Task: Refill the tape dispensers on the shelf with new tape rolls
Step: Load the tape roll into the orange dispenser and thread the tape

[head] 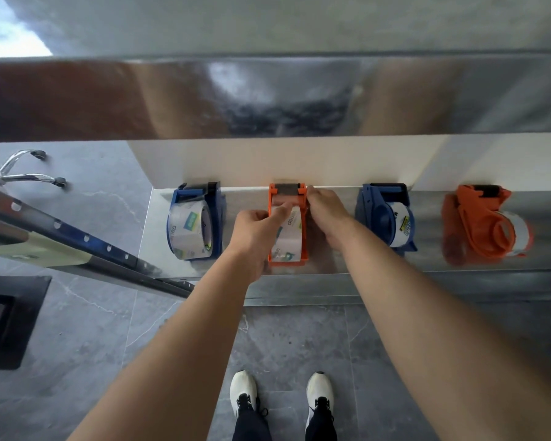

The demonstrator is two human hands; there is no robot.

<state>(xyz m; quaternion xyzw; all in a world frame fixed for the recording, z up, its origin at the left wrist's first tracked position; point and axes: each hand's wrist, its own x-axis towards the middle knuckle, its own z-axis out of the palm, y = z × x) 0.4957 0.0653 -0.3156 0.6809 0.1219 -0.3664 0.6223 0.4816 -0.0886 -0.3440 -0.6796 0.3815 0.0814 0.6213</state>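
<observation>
Left hand (255,230) is closed on the roll (288,238) seated in the orange dispenser (287,188), second from left on the shelf (427,264); that dispenser's right side is gripped by the right hand (326,214).

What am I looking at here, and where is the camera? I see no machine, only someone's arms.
There is no machine here: a person is working with bare hands. The single picture comes from a wide-angle camera worn on the person's head. It looks down, so the person's white shoes show at the bottom. Four tape dispensers sit in a row on the metal shelf. From the left they are a blue dispenser, an orange dispenser, a second blue dispenser and a second orange dispenser. Each carries a roll of tape. The left hand grips the tape roll in the first orange dispenser, and the right hand holds that dispenser's side near its top.
</observation>
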